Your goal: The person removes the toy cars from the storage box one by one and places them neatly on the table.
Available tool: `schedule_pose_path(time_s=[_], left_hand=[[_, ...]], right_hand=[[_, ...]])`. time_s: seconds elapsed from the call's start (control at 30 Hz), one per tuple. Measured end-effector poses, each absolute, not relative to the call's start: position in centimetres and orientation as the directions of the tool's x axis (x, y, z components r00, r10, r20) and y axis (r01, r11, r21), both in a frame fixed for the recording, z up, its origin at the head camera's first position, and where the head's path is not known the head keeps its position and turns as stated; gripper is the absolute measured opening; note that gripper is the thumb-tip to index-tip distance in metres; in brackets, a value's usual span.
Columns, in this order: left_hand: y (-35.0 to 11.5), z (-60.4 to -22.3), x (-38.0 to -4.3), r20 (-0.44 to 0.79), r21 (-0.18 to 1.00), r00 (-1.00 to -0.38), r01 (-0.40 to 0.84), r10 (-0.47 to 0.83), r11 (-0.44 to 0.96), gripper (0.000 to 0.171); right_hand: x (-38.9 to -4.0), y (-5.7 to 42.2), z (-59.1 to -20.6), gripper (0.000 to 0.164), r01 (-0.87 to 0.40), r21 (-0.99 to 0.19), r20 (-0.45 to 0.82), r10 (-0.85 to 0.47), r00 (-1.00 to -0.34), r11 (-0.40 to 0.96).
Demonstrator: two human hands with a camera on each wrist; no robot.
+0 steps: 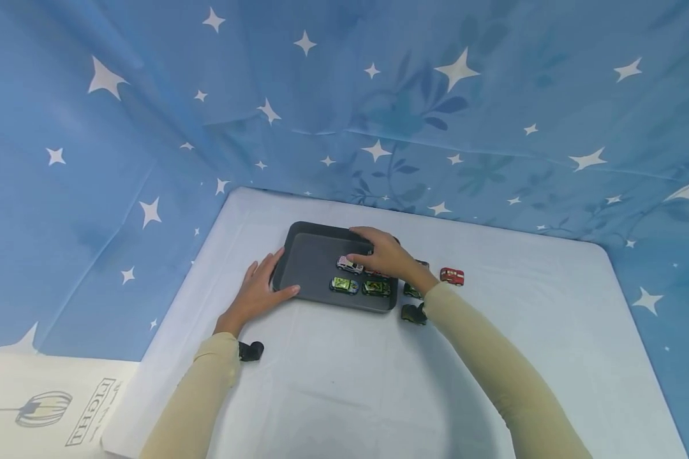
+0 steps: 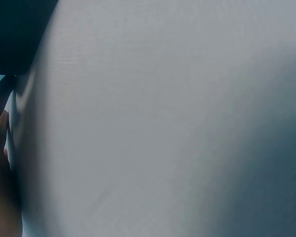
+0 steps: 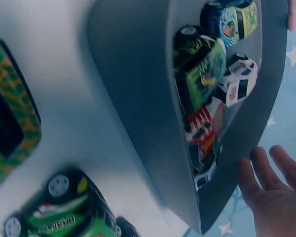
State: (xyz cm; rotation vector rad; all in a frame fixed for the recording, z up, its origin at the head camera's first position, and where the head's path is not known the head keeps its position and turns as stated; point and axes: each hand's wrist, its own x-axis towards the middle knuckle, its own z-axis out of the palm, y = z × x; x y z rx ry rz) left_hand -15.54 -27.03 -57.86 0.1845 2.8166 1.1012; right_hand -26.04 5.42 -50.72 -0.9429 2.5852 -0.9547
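Note:
My left hand [image 1: 258, 290] rests against the left end of a dark grey tray [image 1: 310, 271], its fingers along the side and its thumb at the near rim. Over the tray's right part reaches my right hand [image 1: 381, 252], fingers near the far rim; in the right wrist view they look loosely extended, with nothing gripped. Inside the tray stand several toy cars: a white one [image 1: 350, 264], a yellow-green one [image 1: 344, 285], a dark green one [image 1: 376, 288] and a red-and-white one [image 3: 204, 121]. The right hand partly hides the back ones. The left wrist view shows mostly blurred white cloth.
Right of the tray, a red toy car [image 1: 451, 276] and a dark toy car [image 1: 413, 313] stand on the white table [image 1: 333, 382], with others partly behind the right forearm. Blue star-patterned curtains [image 1: 344, 95] border the table at the back and sides.

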Motion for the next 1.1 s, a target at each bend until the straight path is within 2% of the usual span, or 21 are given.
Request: schedule_pose_path(time_s=[0.33,1.1], left_hand=[[-27.1,-57.7,-15.5,-0.061,0.673,-0.987,0.070,0.150,0.737,0.097],[-27.1,-57.7,-15.6,-0.045,0.669,-0.986,0.092,0.163,0.738,0.097]], right_hand=[[-25.5,4.2,-52.2,0.062,-0.472,-0.647,-0.017,-0.630,-0.776,0.599],[-25.3,3.0,-53.8,0.041,-0.541,-0.568,-0.007,-0.660,-0.751,0.621]])
